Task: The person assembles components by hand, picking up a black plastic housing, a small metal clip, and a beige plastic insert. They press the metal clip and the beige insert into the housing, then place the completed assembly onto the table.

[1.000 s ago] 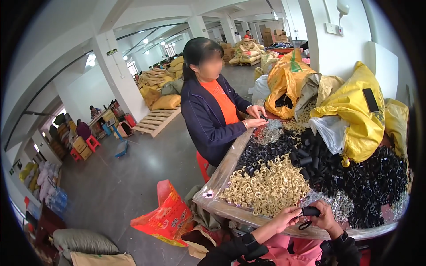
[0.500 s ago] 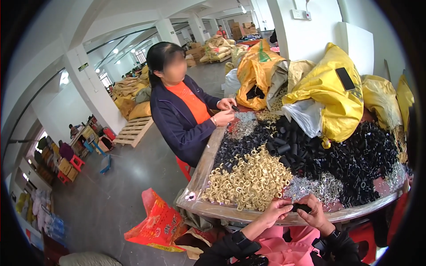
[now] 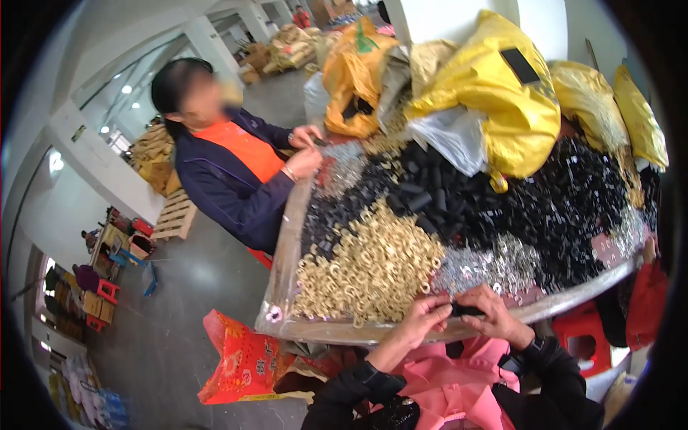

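Note:
Just over the table's near edge, my right hand (image 3: 494, 313) grips a short black cylindrical part (image 3: 467, 310), its fingers bent over the top. My left hand (image 3: 424, 315) is closed in a pinch at the left end of that part; anything small between its fingertips is too small to make out. Beyond my left hand lies a heap of brass-coloured ring-like pieces (image 3: 369, 265). Silver metal pieces (image 3: 502, 264) are spread just past my right hand. Larger black cylinders (image 3: 430, 193) lie farther back, and small black parts (image 3: 566, 222) are piled to the right.
Across the table's left side a person (image 3: 236, 168) in a dark jacket handles something small. Full yellow sacks (image 3: 502, 107) stand at the back, a black phone (image 3: 519, 66) on one. A wrapped rim (image 3: 351, 331) borders the table. A red bag (image 3: 244, 365) and red stool (image 3: 584, 337) stand low nearby.
The view has shifted, so the table and person appear farther left and higher. Both my hands stay together at the black part, which is still held.

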`<state>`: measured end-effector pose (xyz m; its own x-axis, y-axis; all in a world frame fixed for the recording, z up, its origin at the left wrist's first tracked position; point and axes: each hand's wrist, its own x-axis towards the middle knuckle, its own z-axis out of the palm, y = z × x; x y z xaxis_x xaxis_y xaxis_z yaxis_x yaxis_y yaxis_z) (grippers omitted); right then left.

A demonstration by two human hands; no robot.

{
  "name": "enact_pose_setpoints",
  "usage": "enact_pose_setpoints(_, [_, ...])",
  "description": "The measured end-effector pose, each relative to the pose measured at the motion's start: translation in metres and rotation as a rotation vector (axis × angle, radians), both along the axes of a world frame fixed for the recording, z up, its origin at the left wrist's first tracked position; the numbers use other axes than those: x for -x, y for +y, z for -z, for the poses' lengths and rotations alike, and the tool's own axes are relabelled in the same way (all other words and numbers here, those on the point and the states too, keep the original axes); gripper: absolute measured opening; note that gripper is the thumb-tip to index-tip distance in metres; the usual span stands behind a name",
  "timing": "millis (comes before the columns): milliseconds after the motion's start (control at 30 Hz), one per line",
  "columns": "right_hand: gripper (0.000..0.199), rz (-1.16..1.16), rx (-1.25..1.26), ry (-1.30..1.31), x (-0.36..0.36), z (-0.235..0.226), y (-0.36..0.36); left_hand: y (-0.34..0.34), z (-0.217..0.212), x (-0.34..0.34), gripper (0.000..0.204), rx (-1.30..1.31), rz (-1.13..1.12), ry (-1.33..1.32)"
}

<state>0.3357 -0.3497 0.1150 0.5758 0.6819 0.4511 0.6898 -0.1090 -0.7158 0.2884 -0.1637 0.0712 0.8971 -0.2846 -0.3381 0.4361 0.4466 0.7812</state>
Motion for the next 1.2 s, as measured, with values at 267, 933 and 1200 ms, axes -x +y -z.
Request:
enact_pose_setpoints(267, [0.032,-0.104,-0.054,0.144,-0.015,0.002,0.0,0.006,-0.016,-0.004,0.026,-0.074,0.03,0.008])
enact_pose_setpoints(933, [0.037,-0.041,-0.057,0.223,-0.001,0.026,0.005,-0.003,-0.009,-0.002,0.028,-0.212,0.02,0.082])
enact_pose_setpoints(1200, [0.045,0.077,-0.036,0.367,0.007,0.026,0.006,-0.001,-0.009,0.005,0.039,-0.143,-0.017,-0.034])
